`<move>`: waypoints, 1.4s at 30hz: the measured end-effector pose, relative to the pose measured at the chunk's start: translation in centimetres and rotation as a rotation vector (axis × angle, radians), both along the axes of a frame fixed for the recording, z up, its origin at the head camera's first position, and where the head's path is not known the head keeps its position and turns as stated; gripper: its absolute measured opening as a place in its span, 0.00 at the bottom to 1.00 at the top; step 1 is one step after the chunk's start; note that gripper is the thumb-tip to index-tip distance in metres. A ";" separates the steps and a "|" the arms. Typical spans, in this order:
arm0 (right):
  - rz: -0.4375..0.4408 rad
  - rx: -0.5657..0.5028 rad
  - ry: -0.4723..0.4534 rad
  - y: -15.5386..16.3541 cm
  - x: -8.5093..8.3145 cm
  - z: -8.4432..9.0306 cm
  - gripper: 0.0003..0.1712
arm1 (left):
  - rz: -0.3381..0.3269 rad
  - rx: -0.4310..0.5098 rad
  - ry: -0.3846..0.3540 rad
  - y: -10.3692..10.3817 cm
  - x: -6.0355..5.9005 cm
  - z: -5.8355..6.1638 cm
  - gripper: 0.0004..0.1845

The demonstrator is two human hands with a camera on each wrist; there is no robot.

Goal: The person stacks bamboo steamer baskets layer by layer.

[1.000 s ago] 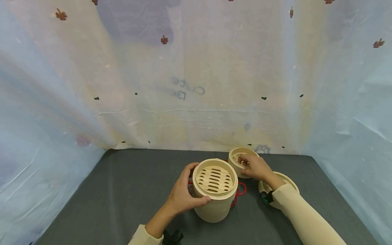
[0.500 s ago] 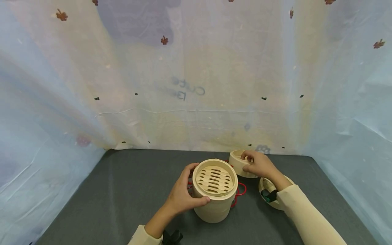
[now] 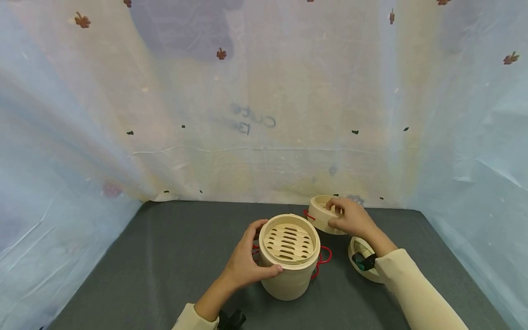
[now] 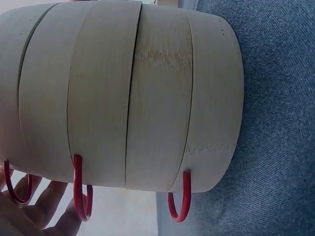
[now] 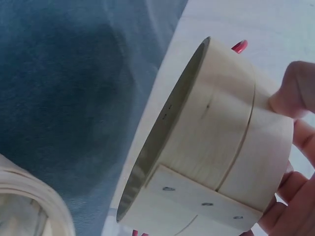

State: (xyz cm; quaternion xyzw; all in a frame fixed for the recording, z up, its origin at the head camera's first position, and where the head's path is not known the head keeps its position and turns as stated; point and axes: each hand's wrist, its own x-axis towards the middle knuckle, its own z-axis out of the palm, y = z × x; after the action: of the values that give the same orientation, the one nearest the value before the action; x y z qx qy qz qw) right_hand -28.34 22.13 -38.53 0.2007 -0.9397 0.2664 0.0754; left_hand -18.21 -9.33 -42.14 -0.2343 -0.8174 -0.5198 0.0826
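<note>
One lid [image 3: 363, 256] lies beside the stacked steamer [image 3: 288, 261].

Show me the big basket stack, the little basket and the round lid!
big basket stack [image 3: 288, 279], head view, front of its side wall
little basket [image 3: 319, 219], head view, left side wall
round lid [image 3: 368, 273], head view, near rim

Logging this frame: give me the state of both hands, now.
Left hand: grips the side of the stacked bamboo steamer.
Right hand: holds a single steamer tier, lifted off the table.
</note>
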 end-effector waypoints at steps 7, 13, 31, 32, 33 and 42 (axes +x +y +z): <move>0.014 -0.001 0.069 -0.3 0.7 1.4 0.17 | -0.012 0.018 -0.003 0.0 -0.1 -0.1 0.53; 0.005 -0.015 0.117 -0.7 1.2 2.3 0.17 | -0.051 0.028 0.011 -0.4 -0.4 0.0 0.53; 0.054 -0.068 0.257 -2.7 4.5 6.1 0.18 | -0.073 0.025 0.011 -0.7 -0.8 0.0 0.51; 0.059 -0.070 0.265 -2.8 4.7 6.3 0.18 | -0.074 0.024 0.011 -0.7 -0.8 0.0 0.51; 0.063 -0.074 0.271 -2.9 4.9 6.5 0.18 | -0.073 0.024 0.010 -0.7 -0.8 0.0 0.51; 0.104 -0.075 0.372 -3.7 6.5 7.6 0.17 | -0.077 0.017 0.033 -0.8 -1.0 -0.2 0.51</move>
State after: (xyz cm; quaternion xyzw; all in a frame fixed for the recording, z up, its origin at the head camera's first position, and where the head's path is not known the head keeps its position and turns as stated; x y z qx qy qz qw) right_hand -21.83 18.38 -30.94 0.2919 -0.8873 0.2632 0.2413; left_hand -19.26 -10.17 -42.37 -0.2735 -0.8019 -0.5255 0.0778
